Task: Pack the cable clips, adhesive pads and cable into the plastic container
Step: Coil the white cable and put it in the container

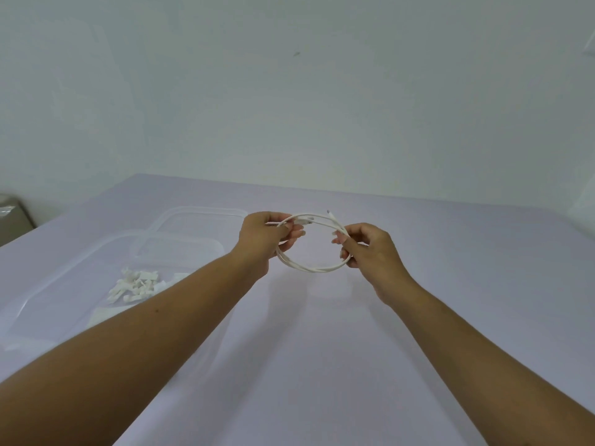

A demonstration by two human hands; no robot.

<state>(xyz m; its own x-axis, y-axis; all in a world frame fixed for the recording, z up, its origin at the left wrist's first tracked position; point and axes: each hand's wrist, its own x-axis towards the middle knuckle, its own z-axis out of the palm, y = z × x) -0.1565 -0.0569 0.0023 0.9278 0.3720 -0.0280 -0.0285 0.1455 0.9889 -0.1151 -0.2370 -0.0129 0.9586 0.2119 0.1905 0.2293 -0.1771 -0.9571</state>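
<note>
A white cable [314, 269] is coiled into a round loop and held above the table between both hands. My left hand [264, 239] pinches the loop's left side and my right hand [370, 252] pinches its right side. One plug end pokes up at the top of the coil. To the left stands the clear plastic container [77, 252]. Inside it lies a heap of small white cable clips [135, 283], with flat white adhesive pads [99, 317] beside them, partly hidden by my left forearm.
The container's clear lid [206, 217] lies flat just behind the container. The table [418, 317] has a pale lilac top and butts against a white wall. A brown object [14, 220] sits at the far left edge.
</note>
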